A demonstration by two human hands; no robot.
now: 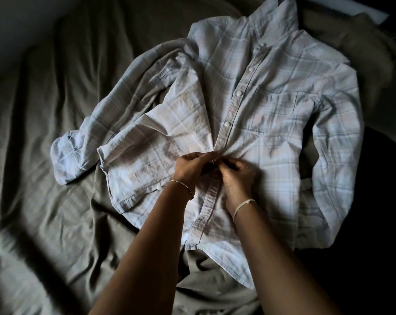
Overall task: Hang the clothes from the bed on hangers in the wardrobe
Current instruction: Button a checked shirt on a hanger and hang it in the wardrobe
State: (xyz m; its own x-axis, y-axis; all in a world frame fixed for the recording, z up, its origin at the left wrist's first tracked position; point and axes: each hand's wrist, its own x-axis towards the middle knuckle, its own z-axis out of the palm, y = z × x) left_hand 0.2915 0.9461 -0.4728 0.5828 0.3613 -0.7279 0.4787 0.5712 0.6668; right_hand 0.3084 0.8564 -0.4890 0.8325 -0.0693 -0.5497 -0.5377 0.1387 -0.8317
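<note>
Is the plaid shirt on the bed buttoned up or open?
Partly buttoned. On the shirt, upper buttons are fastened; below the left hand and right hand, pinching midway, the placket lies open, buttonholes empty.

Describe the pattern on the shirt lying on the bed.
The shirt is a pale plaid, white with light blue and grey lines; head view.

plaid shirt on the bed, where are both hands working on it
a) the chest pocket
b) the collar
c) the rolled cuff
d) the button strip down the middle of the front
d: the left hand and the right hand meet and pinch the plaid shirt at its button placket, midway down the front.
</note>
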